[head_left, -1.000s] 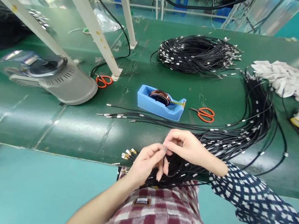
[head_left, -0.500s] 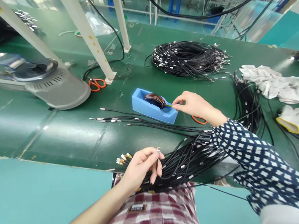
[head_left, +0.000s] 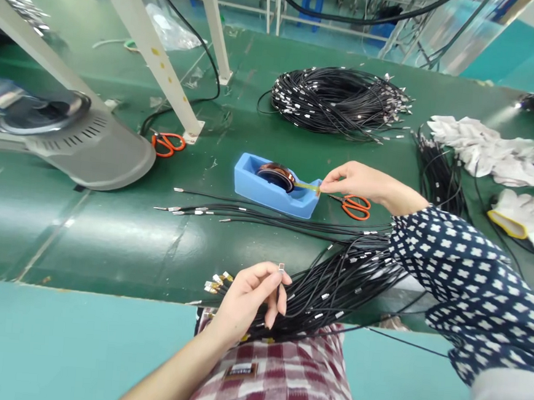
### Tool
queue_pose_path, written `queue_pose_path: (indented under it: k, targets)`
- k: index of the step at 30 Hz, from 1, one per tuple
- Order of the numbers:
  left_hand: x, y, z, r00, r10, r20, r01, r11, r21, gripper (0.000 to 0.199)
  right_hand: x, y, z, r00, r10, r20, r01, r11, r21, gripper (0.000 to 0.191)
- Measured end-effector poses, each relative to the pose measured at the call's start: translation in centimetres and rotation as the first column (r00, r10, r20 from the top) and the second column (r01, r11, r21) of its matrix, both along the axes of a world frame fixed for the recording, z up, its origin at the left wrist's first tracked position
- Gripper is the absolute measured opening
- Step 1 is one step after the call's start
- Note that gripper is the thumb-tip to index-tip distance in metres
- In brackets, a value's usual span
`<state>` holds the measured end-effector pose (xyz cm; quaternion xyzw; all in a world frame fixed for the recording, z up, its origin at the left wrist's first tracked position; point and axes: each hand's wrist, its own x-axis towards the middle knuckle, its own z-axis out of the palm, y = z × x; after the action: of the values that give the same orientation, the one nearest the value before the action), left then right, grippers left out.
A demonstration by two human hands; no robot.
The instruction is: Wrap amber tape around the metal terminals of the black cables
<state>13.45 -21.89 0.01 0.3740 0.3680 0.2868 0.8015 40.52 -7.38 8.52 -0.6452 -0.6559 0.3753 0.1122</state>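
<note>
My left hand pinches a cable end with a small metal connector, near the table's front edge. Beside it a bundle of black cables lies over the edge and my lap. My right hand is closed on the free end of yellowish tape, at the right end of the blue dispenser. The tape stretches from the amber roll in the dispenser to my fingertips. Orange-handled scissors lie just below my right hand.
A coil of black cables lies behind the dispenser. White gloves and more cables are at the right. A grey device, a second pair of orange scissors and white posts stand or lie at the left.
My right hand has moved right, drawing out more tape from the roll to the dispenser's right end. The scissors below it now show more fully. My left hand keeps its pinch on the cable end.
</note>
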Motion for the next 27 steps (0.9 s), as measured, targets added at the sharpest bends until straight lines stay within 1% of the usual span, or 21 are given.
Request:
queue_pose_path:
  k: [3, 6, 10, 13, 15, 17, 19, 21, 23, 25, 27]
  targets:
    - [0.0, 0.1, -0.1, 1.000, -0.012, 0.000, 0.012, 1.000, -0.001, 0.031, 0.4, -0.3, -0.8, 0.999, -0.008, -0.050, 0.009, 1.000, 0.029, 0.022]
    - [0.0, 0.1, -0.1, 1.000, -0.011, -0.005, 0.011, 1.000, 0.000, 0.031, 0.6, -0.5, -1.4, 0.998, -0.015, -0.060, 0.019, 0.998, 0.058, 0.024]
    - [0.0, 0.1, 0.2, 1.000, -0.002, -0.008, 0.002, 1.000, -0.005, 0.031, 0.8, -0.6, -1.6, 0.997, -0.040, -0.061, 0.043, 0.999, 0.034, 0.025]
    - [0.0, 0.1, 0.3, 1.000, -0.001, -0.005, 0.001, 1.000, -0.007, 0.031, 0.8, -0.5, -1.9, 0.996, -0.056, -0.070, 0.056, 0.998, -0.009, 0.020]
    - [0.0, 0.1, 0.2, 1.000, -0.003, 0.000, 0.003, 1.000, -0.007, 0.030, 0.8, -0.5, -2.4, 0.995, -0.058, -0.083, 0.057, 0.998, -0.012, 0.019]
    - [0.0, 0.2, 0.1, 1.000, -0.003, 0.005, 0.003, 1.000, -0.008, 0.029, 0.8, -0.7, -3.1, 0.993, -0.037, -0.113, 0.043, 0.998, 0.049, 0.019]
    - [0.0, 0.2, 0.1, 1.000, -0.004, 0.004, 0.004, 1.000, -0.011, 0.030, 0.8, -1.0, -3.9, 0.990, -0.004, -0.140, 0.029, 0.984, 0.174, 0.020]
    - [0.1, 0.3, 0.2, 1.000, -0.007, -0.001, 0.007, 1.000, -0.015, 0.030, 0.7, -1.5, -4.7, 0.991, 0.011, -0.130, 0.029, 0.953, 0.302, 0.021]
    - [0.1, 0.3, 0.3, 1.000, -0.014, -0.008, 0.014, 1.000, -0.014, 0.031, 0.3, -2.2, -5.4, 0.998, -0.017, -0.065, 0.041, 0.918, 0.395, 0.020]
    - [0.2, 0.2, 0.3, 1.000, -0.022, -0.015, 0.022, 1.000, -0.004, 0.031, -0.3, -2.8, -5.9, 0.992, -0.076, 0.103, 0.023, 0.897, 0.441, 0.018]
    - [0.2, 0.1, 0.3, 0.999, -0.024, -0.021, 0.024, 1.000, 0.004, 0.032, -0.8, -3.3, -6.5, 0.953, -0.110, 0.283, -0.029, 0.895, 0.445, 0.016]
